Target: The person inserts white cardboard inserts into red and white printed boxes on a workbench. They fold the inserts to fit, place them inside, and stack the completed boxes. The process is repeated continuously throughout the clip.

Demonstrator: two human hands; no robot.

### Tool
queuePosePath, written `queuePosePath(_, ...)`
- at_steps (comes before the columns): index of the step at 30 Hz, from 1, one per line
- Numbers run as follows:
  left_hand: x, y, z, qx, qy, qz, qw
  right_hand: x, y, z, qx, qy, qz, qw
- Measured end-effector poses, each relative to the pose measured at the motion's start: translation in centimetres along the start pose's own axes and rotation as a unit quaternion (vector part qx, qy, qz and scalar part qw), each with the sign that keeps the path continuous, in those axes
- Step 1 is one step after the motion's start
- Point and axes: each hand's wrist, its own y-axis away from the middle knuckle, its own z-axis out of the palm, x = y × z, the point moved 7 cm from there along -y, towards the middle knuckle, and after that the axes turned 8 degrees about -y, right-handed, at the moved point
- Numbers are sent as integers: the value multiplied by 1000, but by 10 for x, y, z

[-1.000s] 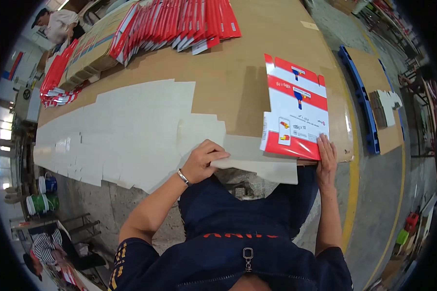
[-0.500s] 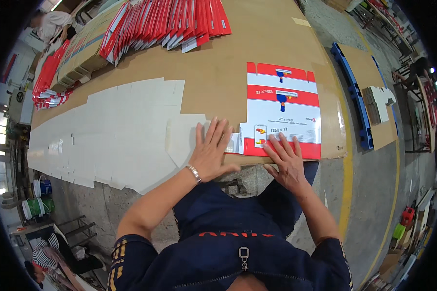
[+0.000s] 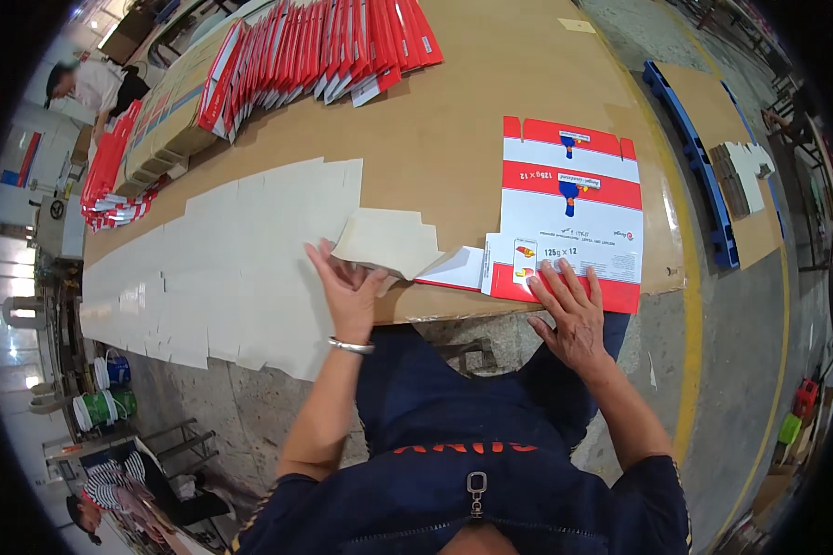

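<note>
A printed red and white flat carton (image 3: pixel 569 217) lies near the table's front edge. My right hand (image 3: pixel 574 314) rests on its lower red and white part, fingers stretched out and palm down. At the carton's left end a plain off-white carton flap (image 3: pixel 389 239) is raised and bent. The left edge of that flap is in my left hand (image 3: pixel 350 291), its fingers curled and thumb towards the near side; the fingertips are partly hidden. Left of it, overlapping off-white card blanks (image 3: pixel 241 250) spread across the table, plain side up.
A leaning row of red and white folded cartons (image 3: pixel 324 55) stands at the far left, beside a strapped cardboard stack (image 3: pixel 171 116). A blue pallet (image 3: pixel 699 176) with cardboard is on the floor to the right. Other people are at far left and lower left.
My left hand has moved left from lying flat on the flap to its left edge, and the flap is now raised. The carton sits further right in view; my right hand stays flat on it.
</note>
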Motion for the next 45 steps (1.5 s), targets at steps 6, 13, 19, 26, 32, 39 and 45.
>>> queuePosePath(6, -33, -2, 49, -71, -110, -81, 988, 1, -1, -4, -13, 3, 0, 1000)
queuePosePath(13, 44, 25, 106, -291, -348, 385, 804, 4, -7, -20, -58, 59, -46, 995)
queuePosePath(19, 40, 47, 128, -416, -471, 364, 688, 6, -11, -15, -70, 77, -49, 993)
queuePosePath(26, 17, 46, 136, -378, -577, 341, 639, 2, -4, -4, -55, 82, -41, 994)
queuePosePath(32, 18, 48, 140, -390, -609, 317, 613, 2, -1, 1, -67, 64, -36, 995)
queuePosePath(39, 18, 33, 150, -440, -565, 201, 668, 2, 3, 2, -41, -3, -22, 999)
queuePosePath(45, 10, -24, 197, -322, -479, 195, 793, -10, -3, -21, 20, -158, -34, 987)
